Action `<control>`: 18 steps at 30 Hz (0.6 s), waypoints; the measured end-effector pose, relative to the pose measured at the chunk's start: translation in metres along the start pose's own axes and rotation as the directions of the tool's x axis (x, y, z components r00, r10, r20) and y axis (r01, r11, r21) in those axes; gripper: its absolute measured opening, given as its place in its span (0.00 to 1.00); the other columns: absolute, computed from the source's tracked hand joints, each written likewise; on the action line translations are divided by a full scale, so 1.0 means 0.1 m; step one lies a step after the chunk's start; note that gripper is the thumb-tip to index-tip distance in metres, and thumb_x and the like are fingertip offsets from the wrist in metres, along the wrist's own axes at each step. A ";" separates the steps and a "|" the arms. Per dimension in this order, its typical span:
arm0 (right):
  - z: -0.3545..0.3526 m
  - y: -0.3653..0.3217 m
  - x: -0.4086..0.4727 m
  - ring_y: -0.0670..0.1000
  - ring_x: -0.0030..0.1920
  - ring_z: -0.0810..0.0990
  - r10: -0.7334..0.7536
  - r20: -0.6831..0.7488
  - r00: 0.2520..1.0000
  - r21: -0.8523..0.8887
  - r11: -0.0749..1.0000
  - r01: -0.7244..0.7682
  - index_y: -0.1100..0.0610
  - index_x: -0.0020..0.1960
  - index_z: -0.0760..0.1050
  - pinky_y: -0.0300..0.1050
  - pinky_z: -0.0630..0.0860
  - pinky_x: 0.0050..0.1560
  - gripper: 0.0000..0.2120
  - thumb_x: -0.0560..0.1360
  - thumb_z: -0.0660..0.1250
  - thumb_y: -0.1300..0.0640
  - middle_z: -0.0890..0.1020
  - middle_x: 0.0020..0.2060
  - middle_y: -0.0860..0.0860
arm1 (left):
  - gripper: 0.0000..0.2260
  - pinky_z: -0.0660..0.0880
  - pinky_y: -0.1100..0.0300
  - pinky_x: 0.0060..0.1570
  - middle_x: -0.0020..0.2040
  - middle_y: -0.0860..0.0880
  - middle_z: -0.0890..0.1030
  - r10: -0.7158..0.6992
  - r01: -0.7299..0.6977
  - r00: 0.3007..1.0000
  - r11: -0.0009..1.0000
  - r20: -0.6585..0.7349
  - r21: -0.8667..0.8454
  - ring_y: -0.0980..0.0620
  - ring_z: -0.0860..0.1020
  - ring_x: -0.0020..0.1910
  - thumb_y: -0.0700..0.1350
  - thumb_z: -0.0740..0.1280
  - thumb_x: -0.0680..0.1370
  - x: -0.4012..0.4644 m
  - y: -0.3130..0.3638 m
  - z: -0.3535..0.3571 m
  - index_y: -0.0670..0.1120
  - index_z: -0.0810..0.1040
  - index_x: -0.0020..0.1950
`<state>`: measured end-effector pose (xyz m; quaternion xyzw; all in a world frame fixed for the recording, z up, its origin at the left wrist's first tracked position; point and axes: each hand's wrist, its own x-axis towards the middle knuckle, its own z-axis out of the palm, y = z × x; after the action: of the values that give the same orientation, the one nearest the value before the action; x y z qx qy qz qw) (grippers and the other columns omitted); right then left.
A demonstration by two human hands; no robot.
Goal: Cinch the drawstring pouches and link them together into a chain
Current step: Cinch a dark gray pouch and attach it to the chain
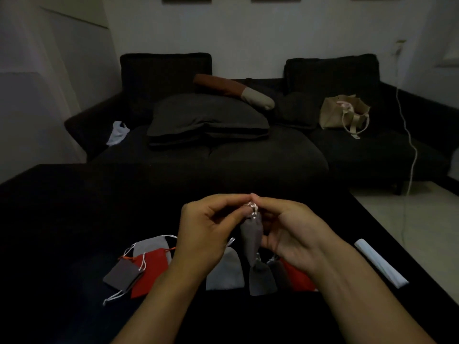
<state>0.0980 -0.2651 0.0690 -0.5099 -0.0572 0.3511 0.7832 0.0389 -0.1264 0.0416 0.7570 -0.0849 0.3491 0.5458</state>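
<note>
The grey pouch (252,238) is hanging mouth-up, long axis vertical, above the dark table (74,207), its white cord (252,207) being pinched at the top by both the left hand (206,234) and right hand (293,234), equally near.

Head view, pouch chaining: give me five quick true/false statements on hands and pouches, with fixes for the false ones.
1. Both hands pinch the cord at the top of a raised dark grey pouch. True: left hand and right hand meet at its neck.
2. A second grey pouch hangs below the raised one. True.
3. The red pouch is in the left hand's grip. False: it lies on the dark table.
4. The beige tote bag sits on the table. False: it sits on the sofa.
5. A white roll lies right of the right forearm. True.
</note>
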 end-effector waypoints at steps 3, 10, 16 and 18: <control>-0.01 0.03 0.01 0.53 0.43 0.82 0.058 -0.023 0.998 0.057 0.997 -0.056 0.64 0.56 0.81 0.47 0.81 0.37 0.14 0.73 0.70 0.59 0.83 0.42 0.58 | 0.10 0.79 0.65 0.47 0.46 0.51 0.86 0.100 -0.101 0.995 0.988 0.017 0.114 0.57 0.84 0.47 0.35 0.74 0.71 0.02 -0.04 0.00 0.43 0.85 0.52; 0.02 0.03 -0.02 0.55 0.51 0.85 0.031 0.024 0.999 0.159 0.987 -0.035 0.62 0.53 0.82 0.51 0.83 0.46 0.10 0.76 0.68 0.57 0.85 0.49 0.59 | 0.06 0.78 0.68 0.45 0.44 0.55 0.84 0.043 -0.029 0.995 0.989 -0.091 0.148 0.59 0.82 0.46 0.37 0.69 0.77 -0.02 0.01 0.13 0.47 0.83 0.50; 0.09 0.07 -0.02 0.54 0.52 0.81 -0.090 0.053 0.995 0.190 0.979 0.078 0.60 0.48 0.79 0.51 0.81 0.55 0.07 0.75 0.68 0.57 0.82 0.47 0.58 | 0.06 0.75 0.68 0.36 0.39 0.54 0.83 -0.282 0.253 0.951 0.947 -0.130 -0.198 0.60 0.81 0.38 0.42 0.63 0.81 0.00 0.02 0.23 0.48 0.78 0.48; 0.08 0.07 -0.01 0.52 0.47 0.80 -0.125 0.060 0.990 0.155 0.981 0.115 0.60 0.46 0.78 0.47 0.81 0.49 0.05 0.76 0.67 0.58 0.81 0.43 0.56 | 0.06 0.75 0.68 0.35 0.37 0.55 0.82 -0.279 0.247 0.952 0.943 -0.124 -0.225 0.61 0.80 0.36 0.41 0.62 0.81 0.01 0.01 0.22 0.47 0.78 0.48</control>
<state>0.0905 -0.2578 0.0675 -0.4322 -0.0882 0.3238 0.8370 0.0487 -0.1455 0.0398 0.6714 0.0237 0.3197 0.6682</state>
